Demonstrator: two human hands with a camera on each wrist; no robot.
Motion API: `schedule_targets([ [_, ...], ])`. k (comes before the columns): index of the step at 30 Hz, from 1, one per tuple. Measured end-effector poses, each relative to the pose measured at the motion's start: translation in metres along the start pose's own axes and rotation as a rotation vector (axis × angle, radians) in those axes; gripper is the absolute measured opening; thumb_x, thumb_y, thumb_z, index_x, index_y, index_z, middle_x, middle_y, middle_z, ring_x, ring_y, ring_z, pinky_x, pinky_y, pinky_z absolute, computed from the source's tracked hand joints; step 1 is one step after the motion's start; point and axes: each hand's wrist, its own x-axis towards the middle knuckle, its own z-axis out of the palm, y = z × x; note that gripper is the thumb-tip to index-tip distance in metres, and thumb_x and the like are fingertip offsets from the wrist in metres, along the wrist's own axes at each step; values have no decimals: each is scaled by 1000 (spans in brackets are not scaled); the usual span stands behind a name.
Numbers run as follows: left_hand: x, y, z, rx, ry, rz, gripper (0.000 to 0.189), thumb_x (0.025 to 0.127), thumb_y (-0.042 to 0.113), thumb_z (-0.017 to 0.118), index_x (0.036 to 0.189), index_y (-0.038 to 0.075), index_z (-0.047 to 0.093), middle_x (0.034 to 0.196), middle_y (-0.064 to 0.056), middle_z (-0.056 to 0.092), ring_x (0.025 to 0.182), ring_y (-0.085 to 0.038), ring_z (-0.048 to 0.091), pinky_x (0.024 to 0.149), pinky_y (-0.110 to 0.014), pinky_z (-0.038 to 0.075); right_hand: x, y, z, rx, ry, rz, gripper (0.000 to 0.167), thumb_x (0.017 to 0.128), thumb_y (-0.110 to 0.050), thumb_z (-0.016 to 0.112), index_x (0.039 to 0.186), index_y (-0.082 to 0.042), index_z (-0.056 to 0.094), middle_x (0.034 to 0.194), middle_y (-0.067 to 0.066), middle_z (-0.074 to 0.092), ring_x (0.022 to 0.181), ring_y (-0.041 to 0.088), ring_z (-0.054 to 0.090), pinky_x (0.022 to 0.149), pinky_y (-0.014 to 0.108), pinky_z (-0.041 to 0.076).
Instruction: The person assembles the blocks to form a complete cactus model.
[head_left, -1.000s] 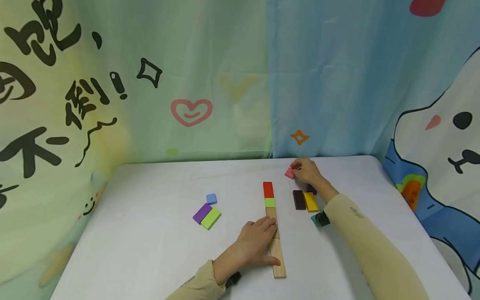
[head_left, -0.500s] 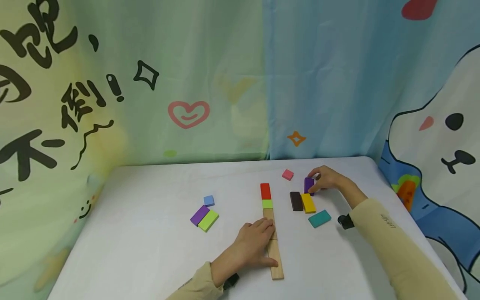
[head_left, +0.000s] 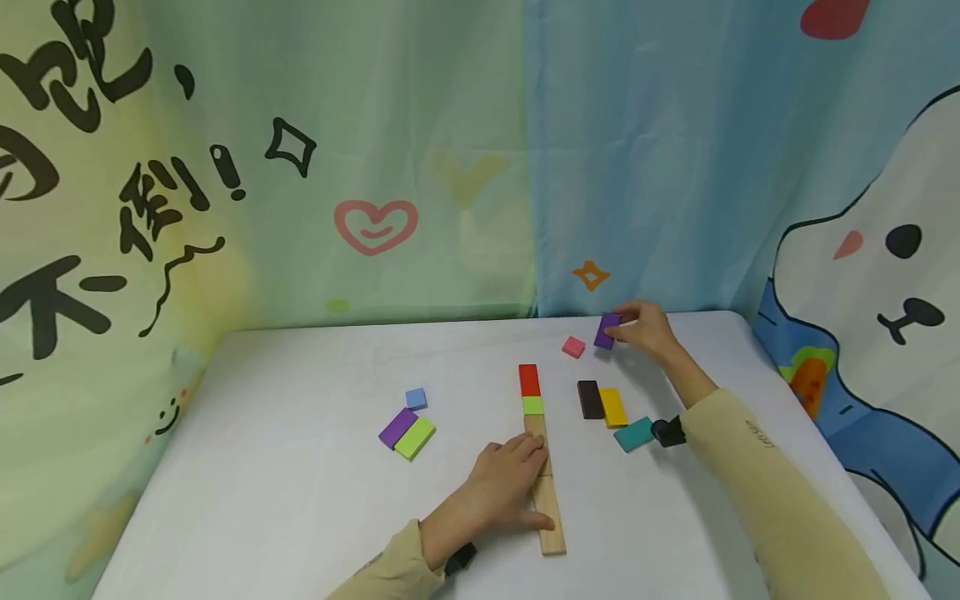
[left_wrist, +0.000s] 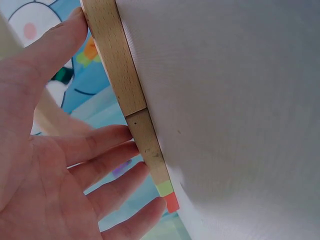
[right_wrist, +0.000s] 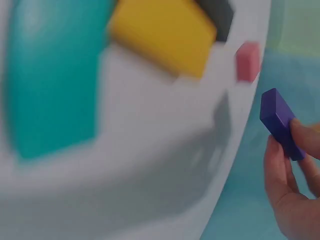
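Note:
Between thumb and fingertips, my right hand point(head_left: 647, 329) pinches a purple block point(right_wrist: 278, 120), raised above the table's far part. Just left of it in the head view lies a small pink block point(head_left: 573, 347). My left hand point(head_left: 504, 483) rests with spread, straight fingers along a row of blocks. Two plain wooden blocks point(left_wrist: 117, 60) lie end to end in that row, followed by a small green block point(head_left: 533, 406) and a red block point(head_left: 529, 380) at the far end. In the left wrist view the thumb and fingertips touch the wooden blocks' side.
Right of the row lie a black block point(head_left: 590, 400), a yellow block point(head_left: 613, 408) and a teal block point(head_left: 634, 435). On the left are a blue block point(head_left: 416, 399), another purple block point(head_left: 398, 427) and a lime block point(head_left: 415, 438). A printed curtain point(head_left: 420, 167) hangs behind the white table point(head_left: 285, 467).
My right hand released the pink block, took the purple block from beside the black and yellow ones, and lifted it toward the far edge. The left hand stays on the row.

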Motion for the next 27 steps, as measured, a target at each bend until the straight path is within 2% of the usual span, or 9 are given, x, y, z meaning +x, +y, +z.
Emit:
schedule_targets([
  [2, -1, -1, 0, 3, -4, -1, 95, 73, 71, 71, 143, 10, 50, 148, -3, 46, 137, -18, 40, 95, -38, 46, 7, -11, 15, 54, 25, -48, 43, 89, -3, 70, 127, 13, 57, 118, 32, 58, 103, 41, 59, 77, 25, 54],
  [4, -2, -2, 0, 5, -7, 3, 95, 73, 71, 71, 143, 9, 50, 148, -3, 46, 137, -18, 40, 95, -38, 46, 13, -22, 34, 63, 4, -87, 42, 89, -4, 71, 126, 11, 59, 118, 31, 61, 102, 39, 60, 73, 21, 52],
  [7, -3, -2, 1, 9, -9, 7, 95, 74, 72, 70, 143, 10, 50, 148, -3, 46, 137, -18, 40, 94, -36, 45, 18, -35, 62, 86, -62, -86, 39, 89, -3, 70, 125, 9, 61, 118, 28, 61, 96, 38, 63, 72, 28, 54],
  [12, -3, 0, 1, 18, 3, 10, 94, 73, 73, 70, 141, 11, 52, 146, -1, 47, 136, -16, 41, 92, -35, 46, 24, -43, 93, 31, -126, -91, 36, 88, 0, 69, 123, 7, 64, 118, 27, 63, 107, 38, 59, 85, 41, 52],
  [14, -3, 1, 1, 26, 8, 12, 94, 73, 73, 70, 140, 11, 53, 145, -1, 48, 135, -16, 42, 91, -34, 46, 25, -43, 100, 16, -134, -89, 35, 88, 2, 68, 122, 8, 64, 117, 27, 63, 109, 38, 57, 88, 42, 51],
  [19, -2, 1, -1, 68, 23, 19, 93, 73, 74, 68, 140, 12, 53, 145, -1, 48, 135, -17, 42, 91, -33, 46, 26, -44, 105, 27, -147, -88, 34, 89, 4, 64, 123, 10, 62, 117, 28, 61, 104, 36, 58, 84, 40, 53],
  [24, 0, -1, -1, 89, 36, 17, 94, 72, 75, 68, 140, 12, 53, 145, -1, 48, 134, -17, 42, 90, -32, 46, 27, -45, 106, 4, -153, -148, 33, 90, 5, 63, 122, 13, 61, 116, 29, 62, 102, 38, 60, 84, 41, 53],
  [27, 0, -3, 0, 93, 40, 15, 94, 72, 76, 68, 140, 12, 53, 145, -1, 48, 134, -17, 42, 89, -32, 46, 28, -45, 107, -6, -160, -155, 31, 90, 6, 62, 120, 12, 62, 117, 28, 62, 103, 38, 60, 87, 42, 52],
])
